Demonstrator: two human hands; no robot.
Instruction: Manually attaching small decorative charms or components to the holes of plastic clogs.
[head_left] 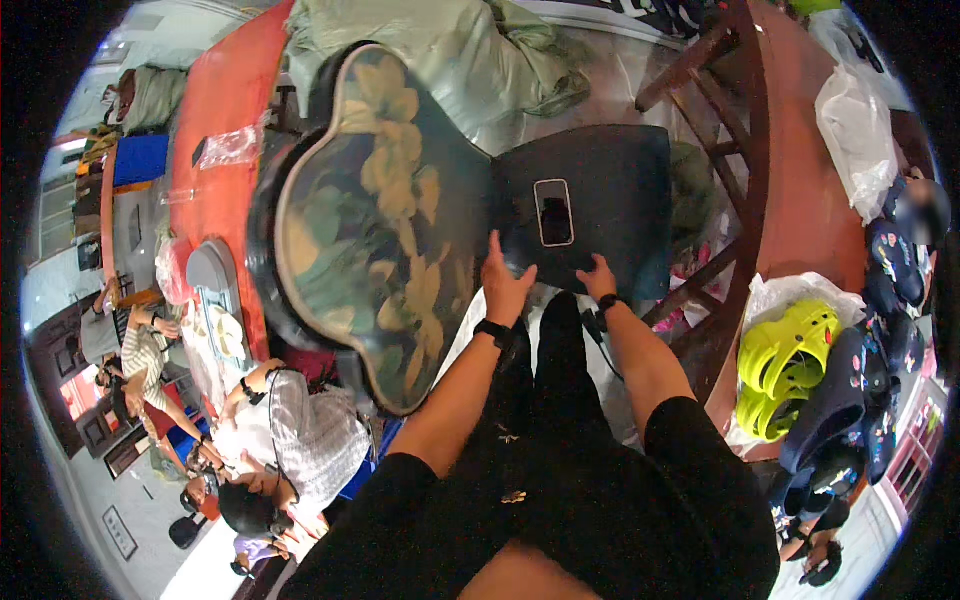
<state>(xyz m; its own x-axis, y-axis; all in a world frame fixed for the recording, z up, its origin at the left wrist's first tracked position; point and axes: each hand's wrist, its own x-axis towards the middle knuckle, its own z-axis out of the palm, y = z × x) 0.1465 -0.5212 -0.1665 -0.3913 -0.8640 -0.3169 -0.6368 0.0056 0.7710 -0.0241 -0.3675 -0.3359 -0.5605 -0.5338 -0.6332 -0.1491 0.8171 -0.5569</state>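
Note:
A phone [557,211] with a dark screen and a pale rim lies flat on a dark seat-like panel [625,190] in front of me. My left hand [508,285] is at the panel's near edge, its index finger and thumb stretched apart, with nothing in it. My right hand [600,280] is at the same edge, below the phone's right corner, thumb and finger spread and empty. Neither hand touches the phone. To the left of the panel stands a large curved board [400,230] with a floral pattern and a pale border, close to my left hand.
Yellow-green clogs [785,365] and dark blue clogs [830,400] are on the right beside a reddish-brown table [805,215]. Dark wooden bars [715,140] stand beneath it. Green sacks [430,60] lie at the back. Several people sit at the left around a red table [215,110].

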